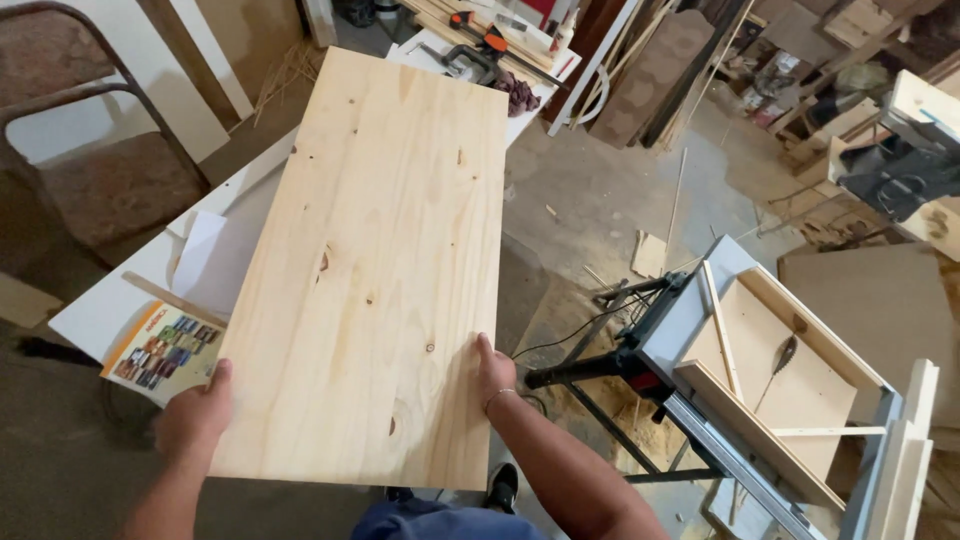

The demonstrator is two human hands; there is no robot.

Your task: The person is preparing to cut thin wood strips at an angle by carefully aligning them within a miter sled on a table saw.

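A long rectangular panel of pale knotty pine (pixel 385 270) is lying across a white worktable (pixel 110 300), running away from the person toward the far end of the bench. The left hand (pixel 195 410) is gripping the panel's near left edge, thumb showing on top; its fingers are going under the wood and are hidden. The right hand (pixel 494 372) is pressing against the near right edge, thumb lying along the top face, a thin bracelet at the wrist; its other fingers are likewise tucked out of sight beneath the board. Both hands are closed on the panel rather than spread wide.

The panel is covering most of the worktable, so only the left strip and a far corner of the white top are showing. A colourful printed leaflet (pixel 165 350) is sitting near the left hand, partly tucked under the board's edge, with a thin wooden stick (pixel 170 297) and a sheet of white paper (pixel 205 262) just beyond it. At the far end, an orange-and-black clamp (pixel 478 47) is half hidden behind the panel's end.

To the right, well apart, a grey table saw with a wooden sled (pixel 770 370) is being cut off by the frame's lower edge. A rusty metal chair (pixel 90 130) is cropped at upper left. A dark shoe (pixel 503 487) is peeking out below the board.
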